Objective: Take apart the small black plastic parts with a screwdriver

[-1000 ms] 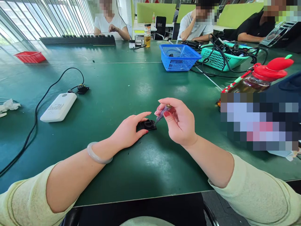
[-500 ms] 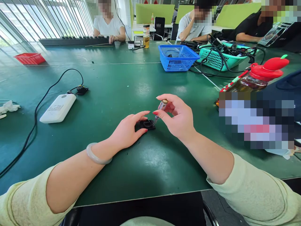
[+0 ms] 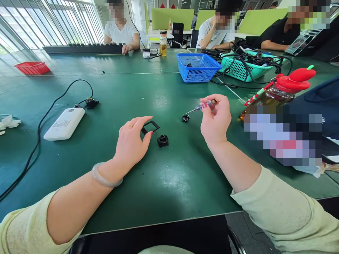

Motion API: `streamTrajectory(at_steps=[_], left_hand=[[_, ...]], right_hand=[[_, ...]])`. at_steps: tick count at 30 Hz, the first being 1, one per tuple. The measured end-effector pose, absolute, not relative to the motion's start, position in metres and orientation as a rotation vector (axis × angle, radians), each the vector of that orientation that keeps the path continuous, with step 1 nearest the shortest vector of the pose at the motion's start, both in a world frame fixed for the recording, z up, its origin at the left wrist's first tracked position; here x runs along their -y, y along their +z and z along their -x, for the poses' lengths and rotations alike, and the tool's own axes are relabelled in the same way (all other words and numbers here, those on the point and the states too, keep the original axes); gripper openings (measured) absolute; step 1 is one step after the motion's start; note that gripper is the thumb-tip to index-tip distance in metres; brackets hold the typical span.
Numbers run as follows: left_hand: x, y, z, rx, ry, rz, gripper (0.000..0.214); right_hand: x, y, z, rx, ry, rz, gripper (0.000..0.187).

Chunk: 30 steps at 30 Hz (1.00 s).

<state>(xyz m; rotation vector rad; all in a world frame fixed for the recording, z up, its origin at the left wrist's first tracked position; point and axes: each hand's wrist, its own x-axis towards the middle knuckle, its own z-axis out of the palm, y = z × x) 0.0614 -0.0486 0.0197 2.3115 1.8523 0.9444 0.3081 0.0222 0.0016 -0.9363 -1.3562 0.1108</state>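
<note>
A thin black rectangular frame (image 3: 156, 124) is pinched at its left side between the thumb and fingers of my left hand (image 3: 132, 143). Just right of it, a small black square part (image 3: 162, 141) with a raised ring lies on the table. My right hand (image 3: 217, 121) holds a slim screwdriver (image 3: 202, 106) by its clear handle, shaft pointing left. Its tip meets a smaller black piece (image 3: 185, 118); whether that piece hangs from the tip or rests on the table I cannot tell.
A white power bank (image 3: 65, 123) with a black cable lies left. Blue (image 3: 198, 68) and teal (image 3: 245, 68) baskets, the latter full of cables, stand behind. A red-lidded bottle (image 3: 280, 91) is at right. Several people sit across the green table (image 3: 113, 91).
My right hand has moved right and away with the screwdriver. The left hand has shifted left with the black frame, now apart from the square part. The smaller black piece has come into sight.
</note>
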Motion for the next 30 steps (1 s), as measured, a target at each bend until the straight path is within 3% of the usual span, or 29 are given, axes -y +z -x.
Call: streamTrajectory(at_steps=[5,9,18,23,26,30], left_hand=[[0.053,0.026,-0.057,-2.018,0.489,-2.392,0.047],[0.056,0.029,-0.055,-1.994,0.341,-2.364,0.048],[0.057,0.027,-0.064,-1.736,0.334,-2.495,0.068],[0.053,0.015,-0.072,-1.340,0.455,-2.611,0.076],[0.049,0.010,-0.074,-1.240,0.403,-2.602,0.074],[0.044,0.007,-0.072,-1.260,0.368,-2.558,0.056]], right_hand=[[-0.028,-0.001,-0.314,1.365,0.111,1.101,0.010],[-0.021,0.001,-0.307,1.399,0.261,1.042,0.008],[-0.003,0.013,-0.299,1.420,0.215,0.911,0.007],[0.006,0.013,-0.291,1.521,0.422,0.896,0.010],[0.013,0.012,-0.282,1.569,0.535,0.831,0.016],[0.017,0.013,-0.278,1.552,0.538,0.778,0.020]])
